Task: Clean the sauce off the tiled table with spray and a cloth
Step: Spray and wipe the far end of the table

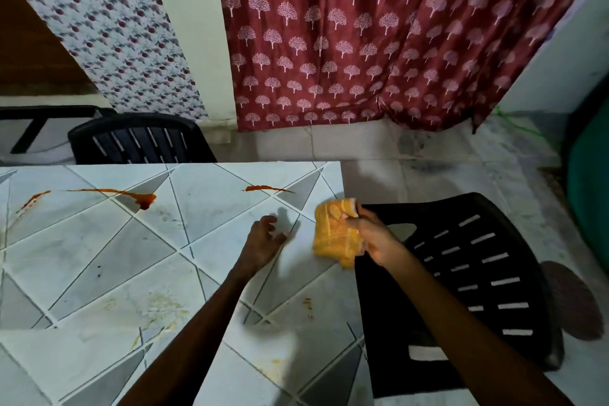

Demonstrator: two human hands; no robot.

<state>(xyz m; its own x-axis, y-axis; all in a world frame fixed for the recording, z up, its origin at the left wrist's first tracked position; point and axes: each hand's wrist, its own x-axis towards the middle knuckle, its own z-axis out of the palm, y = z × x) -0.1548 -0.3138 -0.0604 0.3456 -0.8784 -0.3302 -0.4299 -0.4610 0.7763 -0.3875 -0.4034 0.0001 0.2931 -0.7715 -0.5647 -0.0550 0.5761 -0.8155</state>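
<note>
The tiled table (99,260) fills the lower left, white and grey with triangle lines. Red sauce streaks lie on it: a long one with a blob (141,199) at the far left and a short one (263,188) near the far right corner. My right hand (372,237) grips a folded orange cloth (334,234) just above the table's right edge. My left hand (263,239) hovers over the table to the left of the cloth, fingers loosely curled and holding nothing. No spray bottle is in view.
A black slatted plastic chair (468,273) stands against the table's right side, under my right arm. Another black chair (138,140) stands behind the far edge. Faint yellowish smears (158,306) mark the near tiles. A maroon curtain (379,36) hangs behind.
</note>
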